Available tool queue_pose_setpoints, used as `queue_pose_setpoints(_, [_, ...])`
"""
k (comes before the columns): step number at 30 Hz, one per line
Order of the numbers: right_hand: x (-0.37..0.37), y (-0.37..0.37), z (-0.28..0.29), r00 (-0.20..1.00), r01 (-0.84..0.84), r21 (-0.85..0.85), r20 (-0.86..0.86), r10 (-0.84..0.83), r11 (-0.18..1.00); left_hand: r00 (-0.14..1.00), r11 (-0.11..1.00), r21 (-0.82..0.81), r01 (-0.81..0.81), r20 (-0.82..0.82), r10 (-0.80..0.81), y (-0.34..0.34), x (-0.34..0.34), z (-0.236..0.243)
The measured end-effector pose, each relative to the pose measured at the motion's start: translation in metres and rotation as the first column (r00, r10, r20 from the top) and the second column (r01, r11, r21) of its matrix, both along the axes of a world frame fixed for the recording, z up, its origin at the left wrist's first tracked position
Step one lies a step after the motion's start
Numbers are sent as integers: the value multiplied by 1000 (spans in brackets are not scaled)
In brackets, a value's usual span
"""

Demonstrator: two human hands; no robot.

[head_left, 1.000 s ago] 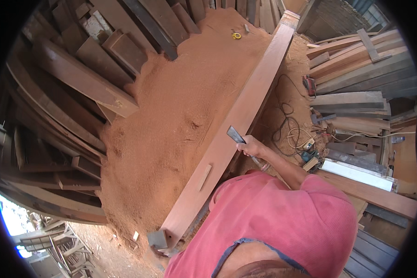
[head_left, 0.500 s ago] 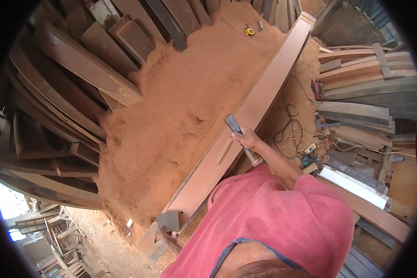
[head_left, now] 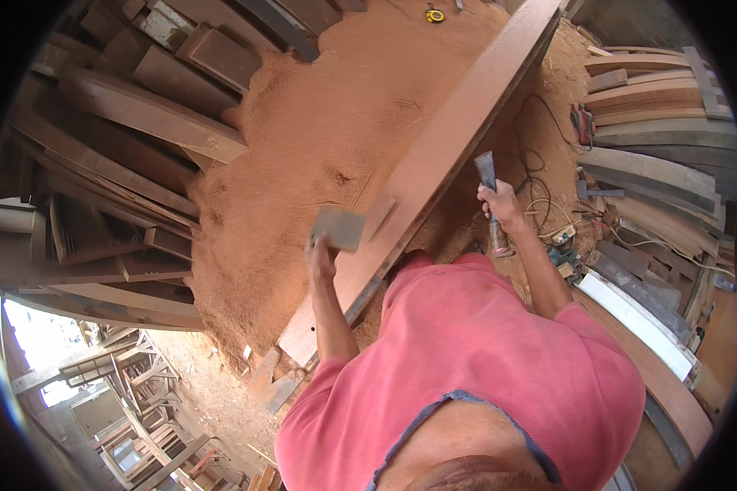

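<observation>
My left hand (head_left: 321, 258) grips a grey square block (head_left: 343, 224), raised over the left edge of a long pale pink-brown board (head_left: 441, 137). A small wooden strip (head_left: 379, 219) lies on the board just right of the block. The board runs diagonally from lower centre to upper right and has a small dark hole near its lower end. My right hand (head_left: 502, 202) is closed around a wide metal chisel (head_left: 485, 169), held upright to the right of the board, blade up, clear of the wood.
Plank stacks line the left (head_left: 131, 102) and right (head_left: 655, 114). A yellow tape measure (head_left: 434, 15) lies on sawdust (head_left: 295, 139) beyond the board. Cables, a red power tool (head_left: 582, 124) and a teal tool (head_left: 561, 260) are at right. Wooden frames (head_left: 139, 409) stand at lower left.
My left hand has lifted the grey block from the board's lower end, moving it up alongside the strip. My right hand has moved the chisel rightward and upward, off the board, and turned it more upright.
</observation>
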State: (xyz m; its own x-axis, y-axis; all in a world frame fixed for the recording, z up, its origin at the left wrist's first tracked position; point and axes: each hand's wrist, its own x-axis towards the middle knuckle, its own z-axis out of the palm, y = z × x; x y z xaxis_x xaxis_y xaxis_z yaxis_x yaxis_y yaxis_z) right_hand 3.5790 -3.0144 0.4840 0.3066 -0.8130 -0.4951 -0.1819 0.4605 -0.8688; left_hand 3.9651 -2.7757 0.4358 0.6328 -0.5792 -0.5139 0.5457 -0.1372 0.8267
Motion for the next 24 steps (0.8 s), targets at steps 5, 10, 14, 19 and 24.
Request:
queue_pose_setpoints(5, [-75, -5, -8, 988, 155, 39, 18, -156, 987, 950, 980, -49, 195, -238, -201, -142, -46, -35])
queue_pose_setpoints(10, [-136, -1, -11, 978, 204, 62, 39, -206, 977, 952, 964, -189, 186, -207, -225, -218, -123, -33])
queue_pose_setpoints(14, [-166, 6, -15, 946, 324, 70, 1, -325, 944, 930, 857, -473, 206, -179, -322, -233, -149, -25])
queue_pose_setpoints(19, [-188, 11, -27, 929, 369, 100, -26, -369, 924, 824, 678, -663, 316, -162, -543, -246, -137, -36])
queue_pose_setpoints(24, [-174, -4, -18, 906, 422, 92, -3, -424, 902, 728, 663, -681, 311, -278, -627, -260, -129, -61])
